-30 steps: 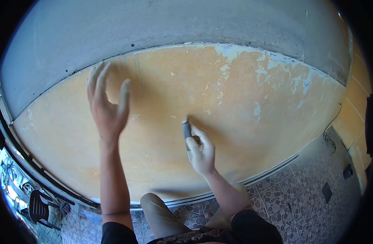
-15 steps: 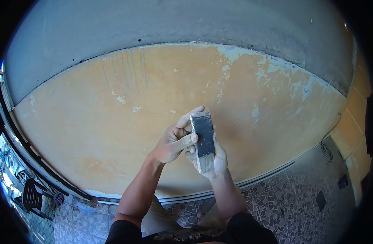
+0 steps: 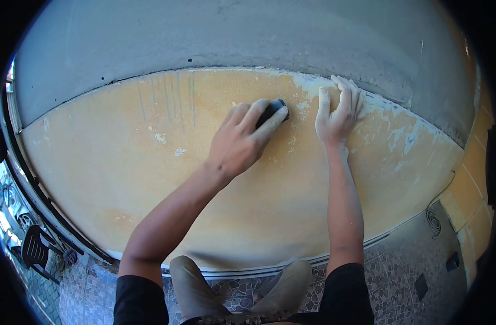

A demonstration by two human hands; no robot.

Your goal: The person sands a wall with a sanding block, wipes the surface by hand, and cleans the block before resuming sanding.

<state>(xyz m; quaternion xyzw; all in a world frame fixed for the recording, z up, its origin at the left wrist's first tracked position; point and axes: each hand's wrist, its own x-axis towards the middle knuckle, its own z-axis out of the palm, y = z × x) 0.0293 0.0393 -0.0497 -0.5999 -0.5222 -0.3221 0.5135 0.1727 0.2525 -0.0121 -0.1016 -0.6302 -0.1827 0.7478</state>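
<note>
My left hand (image 3: 238, 138) is wrapped around a dark sanding block (image 3: 271, 112), thumb on one side and fingers on the other. The block is held at the yellow, worn wall (image 3: 177, 179), and most of its face is hidden by the hand. Coated in whitish dust, my right hand (image 3: 339, 115) is placed at the wall's upper right, near the grey upper section (image 3: 232, 35). Its fingers are apart and slightly bent, with nothing seen in them. Pale chipped patches (image 3: 410, 138) spread to the right of that hand.
A patterned tile floor (image 3: 389, 281) runs along the wall's foot, beneath my bent knees (image 3: 191, 281). A black plastic chair (image 3: 36, 249) stands at the far left. A coiled cable (image 3: 433, 223) and orange tiles (image 3: 472, 179) are at the right.
The sanding block was held by both hands in front of me. Now it is in my left hand alone, up at the wall; my right hand has let go and moved up and right.
</note>
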